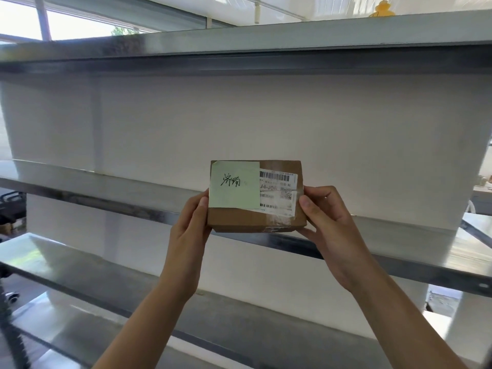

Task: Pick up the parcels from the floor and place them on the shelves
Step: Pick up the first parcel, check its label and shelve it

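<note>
A small brown cardboard parcel (pixel 239 219) carries a green note with handwriting and a white barcode label. It is raised in front of the middle metal shelf (pixel 106 201), its lower edge level with the shelf's front lip. My left hand (pixel 190 233) grips its left side, thumb on the front face. My right hand (pixel 330 227) grips its right side, thumb on the label and fingers behind. Whether the parcel rests on the shelf cannot be told.
Steel shelves run across the view: an upper shelf (pixel 239 46), the middle one and a lower shelf (pixel 80 275), all bare against a white back wall. Dark objects (pixel 10 209) sit at the far left. Windows show above.
</note>
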A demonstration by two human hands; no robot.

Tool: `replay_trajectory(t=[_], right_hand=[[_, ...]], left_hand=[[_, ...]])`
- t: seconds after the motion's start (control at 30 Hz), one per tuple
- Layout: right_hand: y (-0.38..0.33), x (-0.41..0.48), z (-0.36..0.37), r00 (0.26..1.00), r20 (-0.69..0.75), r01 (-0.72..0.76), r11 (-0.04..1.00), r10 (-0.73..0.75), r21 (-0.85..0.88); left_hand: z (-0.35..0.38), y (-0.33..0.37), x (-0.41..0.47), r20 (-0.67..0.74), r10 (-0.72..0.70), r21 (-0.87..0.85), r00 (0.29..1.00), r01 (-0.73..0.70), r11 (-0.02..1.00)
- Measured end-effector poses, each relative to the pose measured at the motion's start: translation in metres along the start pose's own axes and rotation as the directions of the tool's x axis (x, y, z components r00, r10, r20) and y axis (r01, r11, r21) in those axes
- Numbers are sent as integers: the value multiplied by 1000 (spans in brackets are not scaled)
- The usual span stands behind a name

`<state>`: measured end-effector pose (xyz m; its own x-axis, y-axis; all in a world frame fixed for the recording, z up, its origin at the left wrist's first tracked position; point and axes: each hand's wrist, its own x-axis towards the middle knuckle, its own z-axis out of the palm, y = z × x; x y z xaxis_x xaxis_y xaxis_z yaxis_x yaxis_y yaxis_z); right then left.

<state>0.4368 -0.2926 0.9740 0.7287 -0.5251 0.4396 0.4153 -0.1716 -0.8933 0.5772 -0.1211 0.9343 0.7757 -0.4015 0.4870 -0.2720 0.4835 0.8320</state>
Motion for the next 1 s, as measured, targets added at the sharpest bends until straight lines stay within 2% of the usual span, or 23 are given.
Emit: replay_trajectory(t=[0.23,0.5,0.73,1.0], right_hand=[[20,6,38,996,90,-24,996,16,87],[46,16,118,966,251,-96,987,61,130],[57,19,216,932,351,-135,987,96,89],[64,12,371,863,501,-170,970,61,175]], left_hand=[[-38,11,-4,-87,6,22,996,-4,1000],[-114,34,-19,-295,30,55,955,-14,998],[-203,57,-30,-418,38,92,908,0,996],[-337,117,-50,-568,113,209,815,10,978]])
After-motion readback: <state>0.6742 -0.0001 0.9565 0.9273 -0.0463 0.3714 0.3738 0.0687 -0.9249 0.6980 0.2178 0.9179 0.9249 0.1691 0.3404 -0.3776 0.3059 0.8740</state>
